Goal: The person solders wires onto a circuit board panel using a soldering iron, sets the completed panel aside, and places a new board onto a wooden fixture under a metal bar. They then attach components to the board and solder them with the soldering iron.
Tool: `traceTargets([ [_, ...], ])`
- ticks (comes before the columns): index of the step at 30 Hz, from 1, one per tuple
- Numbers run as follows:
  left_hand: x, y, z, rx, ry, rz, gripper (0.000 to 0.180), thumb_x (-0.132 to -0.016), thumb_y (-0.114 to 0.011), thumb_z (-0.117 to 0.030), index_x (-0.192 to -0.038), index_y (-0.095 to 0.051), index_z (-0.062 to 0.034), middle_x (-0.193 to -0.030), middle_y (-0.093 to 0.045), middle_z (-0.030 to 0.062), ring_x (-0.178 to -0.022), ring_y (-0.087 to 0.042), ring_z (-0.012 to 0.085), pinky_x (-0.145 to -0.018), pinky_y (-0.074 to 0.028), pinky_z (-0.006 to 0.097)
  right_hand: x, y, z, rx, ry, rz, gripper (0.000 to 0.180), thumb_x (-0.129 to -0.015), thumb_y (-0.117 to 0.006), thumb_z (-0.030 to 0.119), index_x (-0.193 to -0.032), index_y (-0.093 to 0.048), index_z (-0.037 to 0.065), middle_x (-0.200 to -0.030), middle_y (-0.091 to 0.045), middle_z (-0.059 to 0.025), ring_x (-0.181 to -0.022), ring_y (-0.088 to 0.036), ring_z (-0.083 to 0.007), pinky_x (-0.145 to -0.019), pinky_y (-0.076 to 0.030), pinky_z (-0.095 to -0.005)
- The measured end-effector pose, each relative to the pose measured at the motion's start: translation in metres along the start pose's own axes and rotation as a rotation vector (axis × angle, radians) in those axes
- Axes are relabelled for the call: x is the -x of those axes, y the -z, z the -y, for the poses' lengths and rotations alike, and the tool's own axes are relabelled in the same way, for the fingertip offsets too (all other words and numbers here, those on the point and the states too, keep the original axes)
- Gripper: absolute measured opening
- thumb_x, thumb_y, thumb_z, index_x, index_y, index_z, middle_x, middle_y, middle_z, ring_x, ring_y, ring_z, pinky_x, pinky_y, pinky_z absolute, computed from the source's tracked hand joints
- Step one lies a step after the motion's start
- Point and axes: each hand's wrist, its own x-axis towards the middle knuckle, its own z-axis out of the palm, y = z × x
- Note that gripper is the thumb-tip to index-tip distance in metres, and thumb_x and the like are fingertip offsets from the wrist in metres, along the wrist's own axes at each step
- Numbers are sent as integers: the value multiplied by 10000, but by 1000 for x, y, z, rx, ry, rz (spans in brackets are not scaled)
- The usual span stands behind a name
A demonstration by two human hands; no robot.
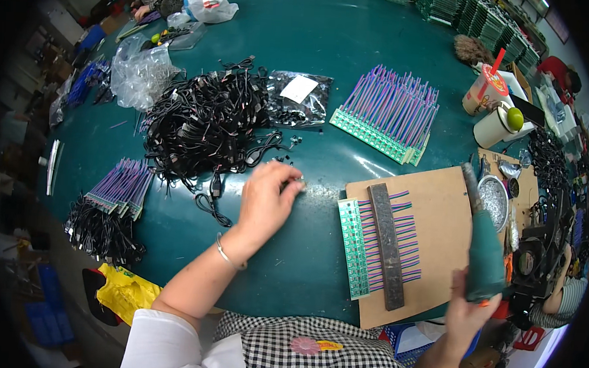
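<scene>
Along the near edge of the worktop [280, 270], toward its right end, our right hand [464, 316] is closed around the near end of a blurred green tool [487, 251]. Just left of it lies a sheet of cardboard [442, 225], where a dark bar [386, 249] rests across the coloured wires [410, 247] of a green circuit board [353, 247]. Farther in, our left hand [265, 199] hovers low, fingertips drawn narrow; we cannot tell whether they pinch anything. Beyond it, toward the left edge, we see a heap of black cables [201, 119], with a shiny bag [302, 108] beside it. More wired boards [391, 112] lie nearer the right edge, short of a paper cup [484, 94].
</scene>
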Motion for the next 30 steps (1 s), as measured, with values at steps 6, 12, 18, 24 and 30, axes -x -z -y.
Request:
traceTargets([
  [6,-15,-3,16,-229,-40,98,145,-664,-724,-86,-776,-640,-49,-754,-557,45,-791,-483,231,-708,-400,332,-40,-14,45,-355,-196,54,423,-773,-614,0,-1165,-477,-81,-775,-555,-64,-554,-476,-77,-510,-388,-198],
  [12,-2,1,-10,-1,5,99,90,-734,-671,-42,-801,-611,-33,-697,-566,73,-653,-535,233,-591,-437,322,-23,-47,44,-638,-448,264,522,-727,-673,57,-1177,-440,-68,-704,-547,-81,-481,-491,-110,-432,-399,-212],
  [18,17,4,-42,142,-99,115,90,-728,-668,-10,-788,-601,-14,-737,-607,93,-675,-578,225,-613,-460,309,-9,-69,52,-742,-497,375,459,-719,-620,-86,-1147,-458,-50,-821,-571,-102,-599,-542,-122,-481,-460,-228],
  [24,35,18,-29,131,-78,424,122,-684,-708,-53,-792,-652,-52,-755,-627,59,-718,-570,230,-652,-468,326,-7,-64,34,-632,-467,320,523,-718,-655,-3,-1179,-425,-97,-894,-563,-143,-581,-532,-129,-432,-454,-222],
  [30,70,14,-60,290,-205,726,123,-660,-729,-93,-767,-674,-70,-765,-635,19,-744,-563,197,-686,-459,326,-9,-63,32,-656,-443,226,520,-719,-655,-3,-1181,-434,-94,-1150,-510,-176,-618,-548,-136,-441,-449,-216],
])
